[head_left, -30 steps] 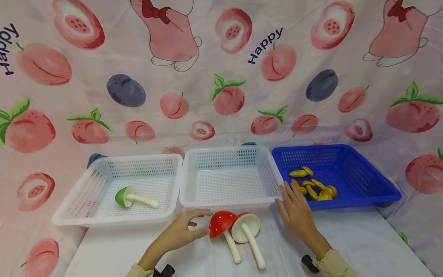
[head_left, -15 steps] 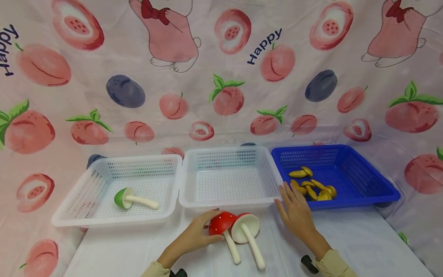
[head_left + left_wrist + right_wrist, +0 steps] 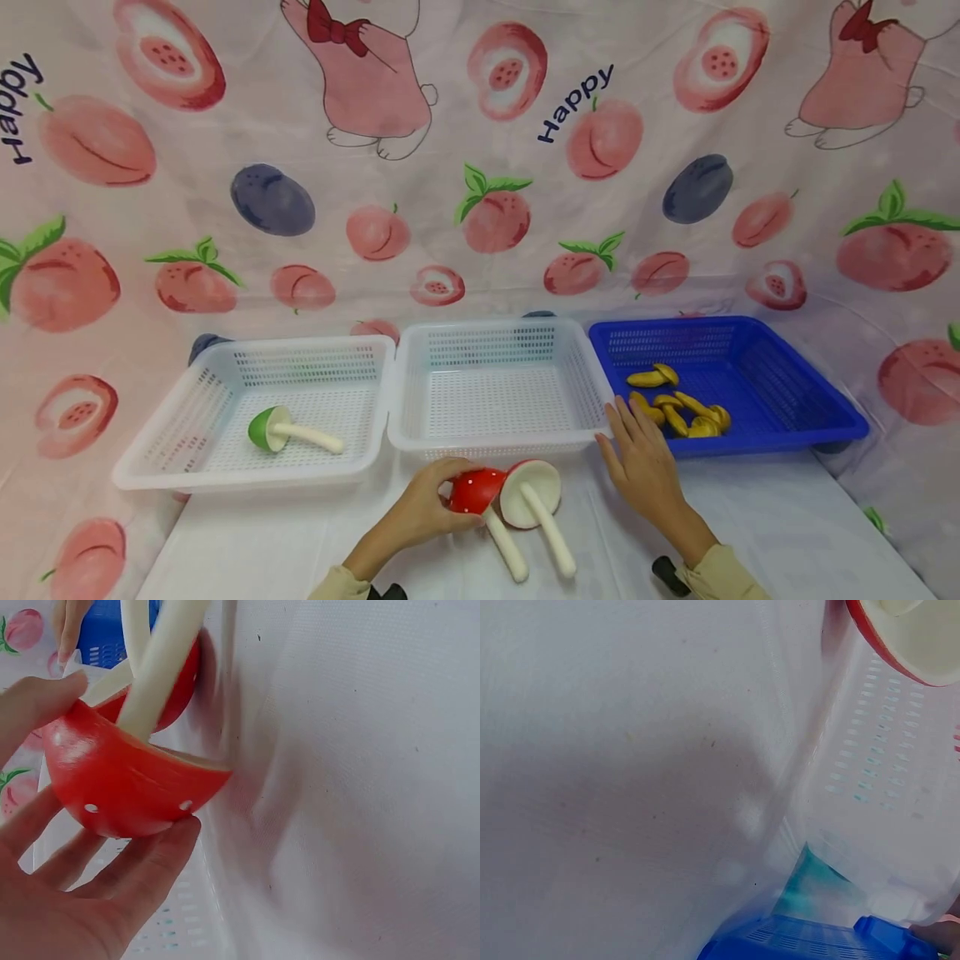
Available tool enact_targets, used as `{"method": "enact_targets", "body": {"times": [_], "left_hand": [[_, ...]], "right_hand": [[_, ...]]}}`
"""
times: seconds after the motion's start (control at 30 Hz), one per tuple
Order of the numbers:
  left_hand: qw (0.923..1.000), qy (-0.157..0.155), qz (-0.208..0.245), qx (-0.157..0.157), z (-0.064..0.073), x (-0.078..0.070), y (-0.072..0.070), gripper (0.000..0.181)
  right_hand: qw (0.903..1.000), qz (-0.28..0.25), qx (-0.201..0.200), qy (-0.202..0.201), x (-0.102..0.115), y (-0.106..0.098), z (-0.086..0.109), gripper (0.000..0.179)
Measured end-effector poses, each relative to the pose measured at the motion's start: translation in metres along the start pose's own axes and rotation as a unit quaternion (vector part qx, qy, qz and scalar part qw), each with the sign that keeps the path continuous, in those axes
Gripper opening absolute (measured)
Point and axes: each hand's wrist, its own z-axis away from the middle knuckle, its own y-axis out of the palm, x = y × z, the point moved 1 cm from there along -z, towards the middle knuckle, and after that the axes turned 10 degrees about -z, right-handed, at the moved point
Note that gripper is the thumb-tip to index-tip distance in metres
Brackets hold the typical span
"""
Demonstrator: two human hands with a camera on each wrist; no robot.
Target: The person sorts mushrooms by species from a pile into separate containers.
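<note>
My left hand (image 3: 427, 506) grips the red, white-dotted cap of a toy mushroom (image 3: 477, 490), thumb on one side and fingers on the other. In the left wrist view that mushroom (image 3: 135, 780) appears tilted, its pale stem (image 3: 161, 671) pointing up the frame. A second red-capped mushroom (image 3: 534, 494) lies beside it on the white cloth, its cream underside showing. My right hand (image 3: 643, 458) rests with extended fingers at the adjoining front corners of the middle white basket (image 3: 495, 440) and the blue basket (image 3: 765, 440). Only a bit of that hand shows in the right wrist view.
The left white basket (image 3: 247, 479) holds a green-capped mushroom (image 3: 272, 429). Several yellow-brown mushrooms (image 3: 652, 376) lie in the blue basket. The three baskets stand in a row before a fruit-patterned cloth (image 3: 480, 275).
My left hand has moved right and closed round the nearer red mushroom's cap, and that mushroom has shifted slightly. My right hand has stayed at the baskets.
</note>
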Motion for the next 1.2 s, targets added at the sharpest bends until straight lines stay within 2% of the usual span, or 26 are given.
{"method": "enact_targets", "body": {"times": [0.17, 0.43, 0.63, 0.97, 1.2], "left_hand": [[0.9998, -0.014, 0.015, -0.001, 0.002, -0.003, -0.006, 0.050], [0.9983, -0.040, 0.044, -0.004, 0.007, -0.013, -0.021, 0.052], [0.9971, -0.043, 0.057, -0.026, 0.012, -0.023, -0.030, 0.054], [0.9953, -0.055, 0.047, -0.065, 0.015, -0.035, -0.044, 0.058], [0.9943, -0.063, 0.043, -0.075, 0.013, -0.041, -0.050, 0.058]], "right_hand": [[1.0000, 0.002, 0.000, 0.004, -0.001, 0.000, 0.000, 0.052], [0.9999, -0.002, 0.002, 0.011, 0.000, 0.001, 0.001, 0.052], [0.9999, 0.001, 0.003, 0.016, 0.002, 0.001, 0.000, 0.053], [0.9999, -0.002, 0.000, 0.012, 0.001, 0.001, -0.001, 0.053], [0.9999, -0.002, -0.002, 0.012, 0.001, 0.001, 0.000, 0.053]]}}
